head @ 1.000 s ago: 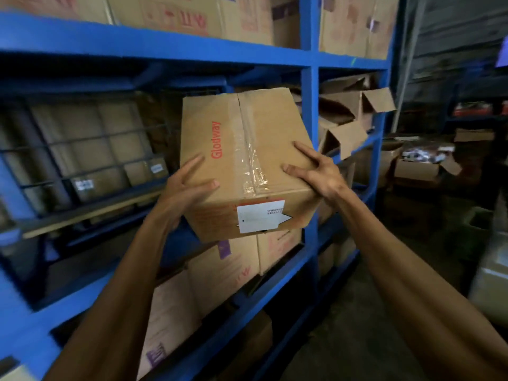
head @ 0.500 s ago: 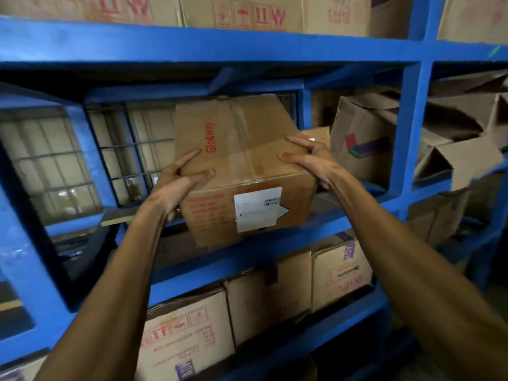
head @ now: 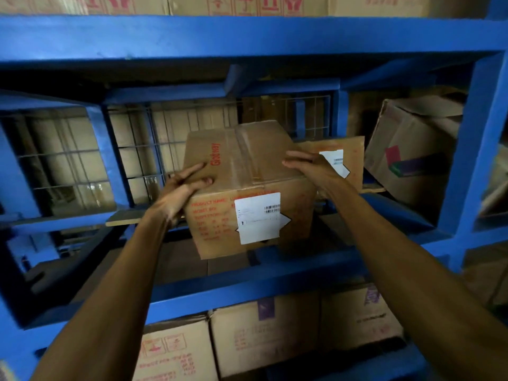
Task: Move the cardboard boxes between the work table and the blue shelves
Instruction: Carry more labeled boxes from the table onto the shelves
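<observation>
- Cardboard box point(head: 247, 185): a taped carton printed "Glodway", held at the mouth of the middle bay of the blue shelves point(head: 247, 34), its lower front edge at the front beam, its far end inside the bay.
- Left hand point(head: 180, 189): pressed against the box's left side, fingers lying flat over the top edge, so the carton is squeezed, not hooked.
- Right hand point(head: 313, 167): set on the opposite top corner, fingers spread; the two hands are apart, clamping the box between them.
- White label point(head: 258, 217): faces outward, presumably for reading from the aisle.
- Second labelled box point(head: 343, 160): stands just behind and right, probably limiting the sideways room.
</observation>
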